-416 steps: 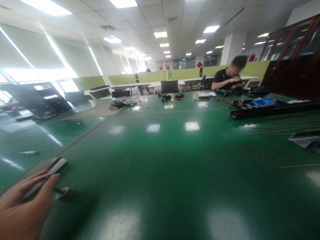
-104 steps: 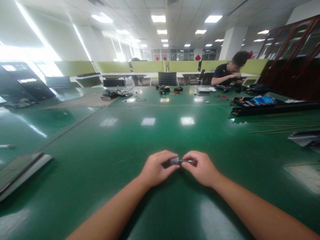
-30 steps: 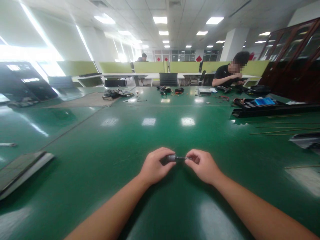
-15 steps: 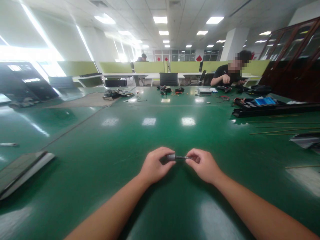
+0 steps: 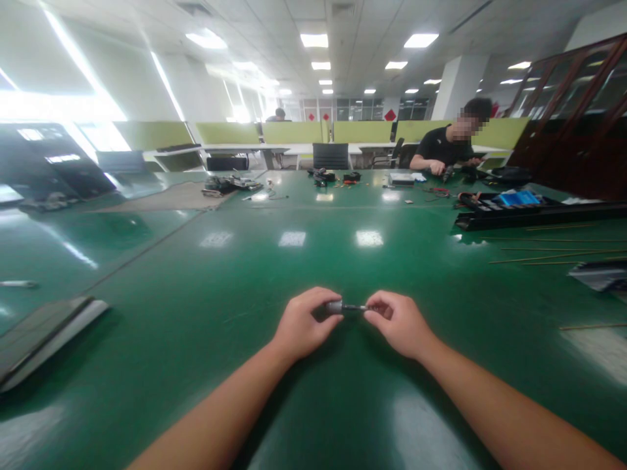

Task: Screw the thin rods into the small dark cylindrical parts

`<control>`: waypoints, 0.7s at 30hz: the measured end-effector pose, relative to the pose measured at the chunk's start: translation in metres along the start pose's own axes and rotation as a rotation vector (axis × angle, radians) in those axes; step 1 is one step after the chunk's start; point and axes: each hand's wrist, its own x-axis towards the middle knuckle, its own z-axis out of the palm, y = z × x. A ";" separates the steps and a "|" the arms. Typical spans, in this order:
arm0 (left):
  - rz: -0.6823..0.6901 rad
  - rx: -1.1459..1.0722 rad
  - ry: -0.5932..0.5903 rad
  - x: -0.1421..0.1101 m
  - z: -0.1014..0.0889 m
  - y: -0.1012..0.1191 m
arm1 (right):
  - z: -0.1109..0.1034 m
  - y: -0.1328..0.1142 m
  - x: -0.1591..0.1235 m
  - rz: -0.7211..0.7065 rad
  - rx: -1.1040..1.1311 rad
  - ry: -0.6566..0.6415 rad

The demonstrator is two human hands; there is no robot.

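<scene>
Both my hands meet low over the green table (image 5: 313,261), near its front middle. My left hand (image 5: 304,323) is closed round a small grey cylindrical part (image 5: 336,307), which looks like a little motor. A thin dark shaft (image 5: 356,307) sticks out of it to the right. My right hand (image 5: 399,323) pinches the far end of that shaft with its fingertips. Most of the part is hidden inside my fingers.
A flat grey panel (image 5: 44,336) lies at the left edge. Thin rods (image 5: 553,254) and a long black tray (image 5: 533,212) with blue items lie at the right. Across the table a person in black (image 5: 445,153) works among scattered tools (image 5: 333,177).
My hands and the small part have hardly moved over the last second. The person across the table has shifted their arms. Much earlier my left hand lay by the grey panel at the left.
</scene>
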 end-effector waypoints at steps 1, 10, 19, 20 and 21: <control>0.000 -0.001 0.001 0.000 0.000 0.000 | 0.000 0.000 0.000 0.002 0.000 -0.003; -0.119 0.047 0.104 0.002 -0.003 -0.003 | -0.001 0.000 0.001 0.035 0.012 0.003; -0.565 -0.332 0.298 0.010 0.000 -0.024 | 0.004 0.006 0.003 0.028 0.046 -0.005; -0.594 -0.397 0.298 0.011 0.001 -0.026 | 0.004 0.006 0.003 0.027 0.050 -0.003; -0.614 -0.451 0.303 0.011 0.000 -0.027 | 0.004 0.007 0.004 0.025 0.053 0.000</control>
